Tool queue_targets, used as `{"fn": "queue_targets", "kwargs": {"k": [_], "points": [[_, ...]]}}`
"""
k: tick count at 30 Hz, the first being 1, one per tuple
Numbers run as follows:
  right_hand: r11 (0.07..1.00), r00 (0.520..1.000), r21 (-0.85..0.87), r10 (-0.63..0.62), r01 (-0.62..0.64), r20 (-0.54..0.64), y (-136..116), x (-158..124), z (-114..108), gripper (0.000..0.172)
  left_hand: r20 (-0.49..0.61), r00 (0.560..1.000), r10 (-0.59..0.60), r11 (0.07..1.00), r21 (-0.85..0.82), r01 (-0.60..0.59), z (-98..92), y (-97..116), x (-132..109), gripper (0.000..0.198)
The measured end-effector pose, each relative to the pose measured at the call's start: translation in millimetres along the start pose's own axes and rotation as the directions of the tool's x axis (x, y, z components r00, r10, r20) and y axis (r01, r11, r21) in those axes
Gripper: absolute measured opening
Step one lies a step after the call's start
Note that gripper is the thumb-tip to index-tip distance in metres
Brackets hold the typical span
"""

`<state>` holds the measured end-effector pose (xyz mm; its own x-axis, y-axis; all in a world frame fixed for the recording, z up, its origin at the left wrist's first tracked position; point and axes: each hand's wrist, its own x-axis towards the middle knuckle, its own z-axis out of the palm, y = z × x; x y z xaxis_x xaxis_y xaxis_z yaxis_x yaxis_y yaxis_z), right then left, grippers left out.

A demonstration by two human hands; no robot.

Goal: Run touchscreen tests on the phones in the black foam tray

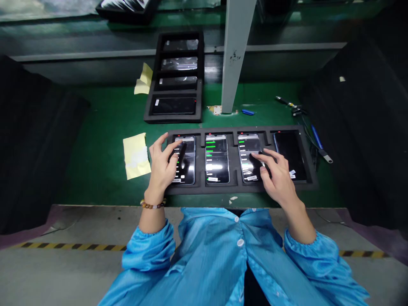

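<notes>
A black foam tray lies along the front of the green bench with smartphones in its slots. My left hand is over the leftmost smartphone, fingers spread, index finger at the upper part of its lit screen. Green and white text lines show on the second smartphone, which neither hand covers. My right hand reaches over the third smartphone, its index fingertip at the lit screen and its other fingers loosely apart. To its right, the fourth smartphone has a dark screen.
Behind is another foam tray holding several dark phones. A grey metal post rises from the bench. Yellow paper lies at left, with a second piece farther back. A blue pen cap, a pen and cables lie toward the right.
</notes>
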<state>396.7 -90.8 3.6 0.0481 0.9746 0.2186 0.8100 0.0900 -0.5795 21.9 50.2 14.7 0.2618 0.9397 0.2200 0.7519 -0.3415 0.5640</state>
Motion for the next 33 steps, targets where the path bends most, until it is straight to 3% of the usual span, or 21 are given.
{"fn": "queue_targets", "kwargs": {"k": [6, 11, 14, 20, 25, 33], "points": [[0.998, 0.998, -0.033, -0.057, 0.058, 0.004, -18, 5, 3, 0.046, -0.027, 0.990, -0.136, 0.957, -0.262, 0.125, -3.5, -7, -27, 0.053], [0.965, 0.954, 0.111, -0.255, 0.239, 0.160, -57, 7, 22, 0.055, 0.024, 0.984, -0.179, 0.881, -0.442, 0.171, -4.2, -17, -41, 0.054], [0.956, 0.936, 0.127, -0.285, 0.264, 0.206, -68, 7, 29, 0.055, 0.072, 0.984, -0.161, 0.853, -0.492, 0.175, -6.1, -21, -42, 0.055], [0.967, 0.965, 0.102, -0.243, 0.234, 0.094, -55, 7, 21, 0.045, 0.119, 0.987, -0.109, 0.881, -0.448, 0.151, -9.2, -25, -45, 0.057], [0.984, 0.985, 0.066, -0.166, 0.163, 0.041, -37, 4, 14, 0.041, 0.075, 0.994, -0.084, 0.933, -0.344, 0.105, -4.8, -28, -37, 0.062], [0.987, 0.990, 0.073, -0.139, 0.140, -0.025, -30, 0, 17, 0.040, -0.039, 0.973, -0.226, 0.950, -0.230, 0.212, 15.6, -33, 4, 0.068]]}}
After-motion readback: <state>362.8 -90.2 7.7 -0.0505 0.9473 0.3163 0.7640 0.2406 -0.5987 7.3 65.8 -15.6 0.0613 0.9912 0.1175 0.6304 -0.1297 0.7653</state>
